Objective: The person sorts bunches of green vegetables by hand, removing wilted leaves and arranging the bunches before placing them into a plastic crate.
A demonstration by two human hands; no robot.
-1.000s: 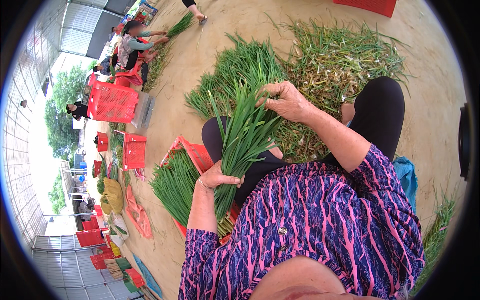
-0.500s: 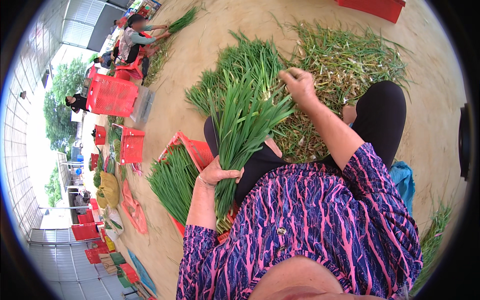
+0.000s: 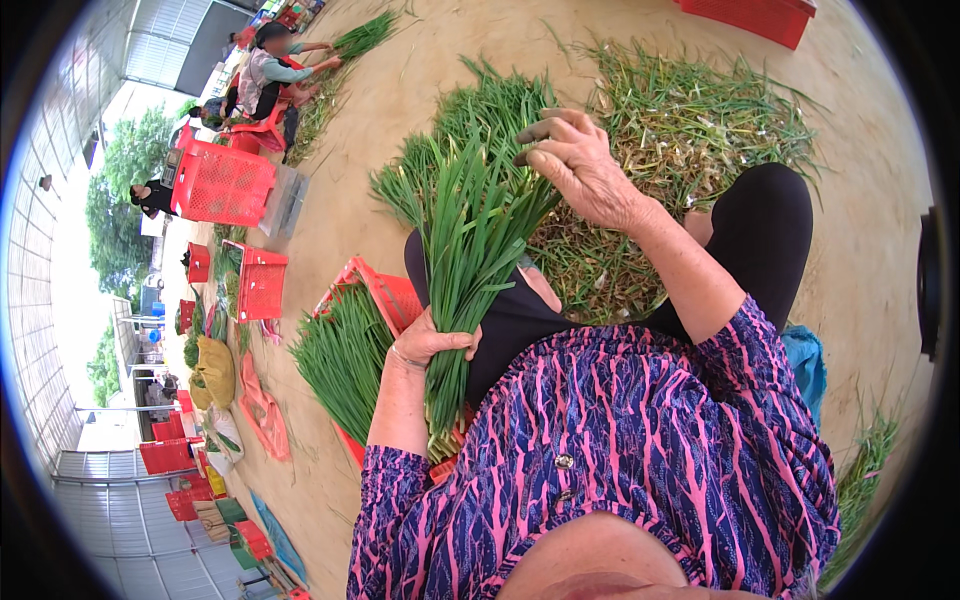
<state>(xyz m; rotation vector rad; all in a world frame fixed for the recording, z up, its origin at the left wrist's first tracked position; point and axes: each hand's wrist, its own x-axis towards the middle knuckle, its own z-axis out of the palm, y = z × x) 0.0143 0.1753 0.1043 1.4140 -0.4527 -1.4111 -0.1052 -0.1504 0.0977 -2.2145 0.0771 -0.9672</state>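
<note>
My left hand [image 3: 435,343] is closed around the lower part of a large bunch of garlic chives [image 3: 468,235]. The pale cut ends point down toward my lap, and the long green leaves fan out away from me. My right hand [image 3: 580,165] hovers by the far tips of this bunch, fingers bent and apart, with nothing visible in them. Beyond the bunch lies a pile of loose chives [image 3: 415,185] on the floor. Left of my left hand, a red plastic basket [image 3: 397,298] is filled with neatly laid chives [image 3: 343,362].
A heap of leafy trimmings [image 3: 690,130] spreads between my feet and beyond. A red crate [image 3: 750,18] stands at the far right. Stacked red crates [image 3: 225,182], a yellow sack [image 3: 214,372] and an orange bag [image 3: 264,410] line the left. Another person [image 3: 268,80] sits there, holding greens.
My right hand has moved up and left, and its fingers have spread. The bunch in my left hand has swung slightly left and looks narrower.
</note>
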